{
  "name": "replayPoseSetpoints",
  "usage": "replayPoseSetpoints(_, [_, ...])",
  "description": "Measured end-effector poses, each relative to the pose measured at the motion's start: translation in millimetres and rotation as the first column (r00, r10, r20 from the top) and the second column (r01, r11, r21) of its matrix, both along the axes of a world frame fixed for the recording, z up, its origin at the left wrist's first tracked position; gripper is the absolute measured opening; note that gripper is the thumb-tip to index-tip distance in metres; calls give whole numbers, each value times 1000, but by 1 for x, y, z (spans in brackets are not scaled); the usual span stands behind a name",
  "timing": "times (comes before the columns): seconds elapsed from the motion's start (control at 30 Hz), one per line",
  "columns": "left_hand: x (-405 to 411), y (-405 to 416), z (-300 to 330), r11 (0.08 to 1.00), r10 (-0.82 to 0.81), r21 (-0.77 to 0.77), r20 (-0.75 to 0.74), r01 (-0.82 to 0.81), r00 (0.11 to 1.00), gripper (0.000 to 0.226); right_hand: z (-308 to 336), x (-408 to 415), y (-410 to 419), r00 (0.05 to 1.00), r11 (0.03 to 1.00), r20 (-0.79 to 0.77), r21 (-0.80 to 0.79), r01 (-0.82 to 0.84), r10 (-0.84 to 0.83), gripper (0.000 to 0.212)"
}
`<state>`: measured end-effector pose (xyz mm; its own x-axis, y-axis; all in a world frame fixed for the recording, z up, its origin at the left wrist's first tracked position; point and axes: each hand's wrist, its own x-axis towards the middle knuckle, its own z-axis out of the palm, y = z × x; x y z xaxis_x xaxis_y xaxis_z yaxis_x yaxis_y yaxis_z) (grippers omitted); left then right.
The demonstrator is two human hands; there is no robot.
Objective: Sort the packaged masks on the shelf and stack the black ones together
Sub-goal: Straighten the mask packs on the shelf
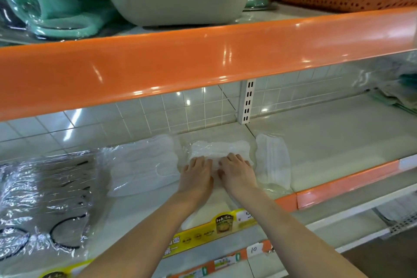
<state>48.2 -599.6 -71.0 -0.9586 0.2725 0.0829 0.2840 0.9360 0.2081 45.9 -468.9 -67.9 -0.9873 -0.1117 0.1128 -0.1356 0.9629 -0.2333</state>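
A person's left hand (196,172) and right hand (234,170) rest side by side, fingers bent onto a white mask pack (220,150) mid-shelf (338,142). Whether they pinch it or only press cannot be told. More white packs lie on either side; the black mask packs (42,201) sit far left. Sliding the slippery pack flat, both hands level, should keep it tidy.

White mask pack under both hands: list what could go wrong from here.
1. Both the left hand and right hand press the glossy white mask pack; it may slide into the neighbouring white pack.
2. The black mask packs lie at the shelf edge and could slip off.
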Motion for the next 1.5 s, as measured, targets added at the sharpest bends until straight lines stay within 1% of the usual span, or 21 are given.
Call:
replayPoseSetpoints(0.17, [-1, 0, -1, 999, 32, 3, -30, -32, 999, 38, -3, -2, 5, 999, 1000, -40, -23, -13, 12, 17])
replayPoseSetpoints(0.23, [-3, -2, -1, 999, 36, -7, -32, -36, 999, 39, -4, 1, 3, 997, 998, -76, -53, -20, 16, 3])
replayPoseSetpoints(0.3, [-5, -3, -2, 999, 32, -11, -28, -32, 999, 40, -11, 3, 3, 992, 993, -125, -109, -39, 25, 20])
replayPoseSetpoints(0.33, [-6, -4, -2, 999, 28, -14, -30, -29, 999, 39, -14, 2, 4, 991, 992, -136, -118, -33, 17, 20])
replayPoseSetpoints(0.4, [-7, -5, -2, 999, 25, -30, -45, -26, 999, 38, -13, 3, 6, 991, 992, -134, -126, -26, 9, 5])
replayPoseSetpoints(0.43, [-7, -5, -1, 999, 24, -36, -59, -27, 998, 38, -11, 3, 8, 992, 992, -123, -127, -27, 12, 9])
replayPoseSetpoints(0.5, [-8, -6, 0, 999, 17, -28, -112, -20, 994, 37, -9, 3, 13, 989, 989, -143, -149, 3, -25, 16])
replayPoseSetpoints(0.57, [-8, -6, 5, 1000, 10, 15, -185, -8, 983, 35, -5, 6, 14, 975, 974, -204, -225, 40, -88, 12])
replayPoseSetpoints(0.63, [-10, -7, 11, 996, 16, 94, -268, 10, 963, 29, -1, 8, 14, 949, 960, -287, -275, 50, -131, 4])
replayPoseSetpoints(0.7, [-14, -9, 15, 991, 12, 127, -361, 37, 933, 26, 2, 9, 16, 905, 957, -399, -289, 27, -146, 10])
replayPoseSetpoints(0.77, [-16, -11, 23, 983, 19, 175, -415, 59, 910, 26, 7, 12, 18, 885, 956, -440, -294, 17, -152, 17])
replayPoseSetpoints(0.83, [-17, -14, 32, 973, 38, 218, -461, 72, 886, 25, 8, 13, 19, 882, 959, -443, -280, 34, -161, 27])
replayPoseSetpoints(0.87, [-17, -15, 36, 971, 46, 229, -476, 73, 878, 26, 7, 14, 20, 888, 961, -430, -273, 47, -166, 29])
replayPoseSetpoints(0.9, [-17, -18, 39, 970, 52, 233, -489, 72, 870, 27, 5, 14, 21, 895, 961, -414, -270, 55, -168, 27])
replayPoseSetpoints(0.97, [-16, -25, 44, 971, 69, 233, -511, 61, 857, 29, 3, 14, 21, 910, 956, -377, -286, 61, -171, 16])
replayPoseSetpoints(1.03, [-14, -34, 47, 979, 86, 203, -524, 26, 847, 27, 3, 14, 17, 929, 951, -334, -304, 56, -162, 8])
replayPoseSetpoints(1.1, [-10, -44, 47, 986, 104, 163, -532, -19, 841, 25, 4, 12, 10, 946, 948, -296, -315, 38, -136, 7])
replayPoseSetpoints(1.17, [-4, -53, 46, 984, 144, 163, -518, -68, 843, 26, 7, 9, 0, 950, 943, -291, -332, 8, -111, 7])
replayPoseSetpoints(1.27, [4, -73, 41, 974, 210, 183, -508, -134, 836, 28, 13, 6, -20, 927, 935, -366, -351, -49, -89, 8])
replayPoseSetpoints(1.4, [12, -107, 35, 965, 242, 221, -536, -142, 809, 32, 22, 4, -53, 857, 919, -514, -347, -185, -22, 10])
replayPoseSetpoints(1.5, [17, -134, 30, 962, 248, 237, -529, -139, 811, 42, 20, 1, -78, 846, 905, -530, -328, -271, 61, 23])
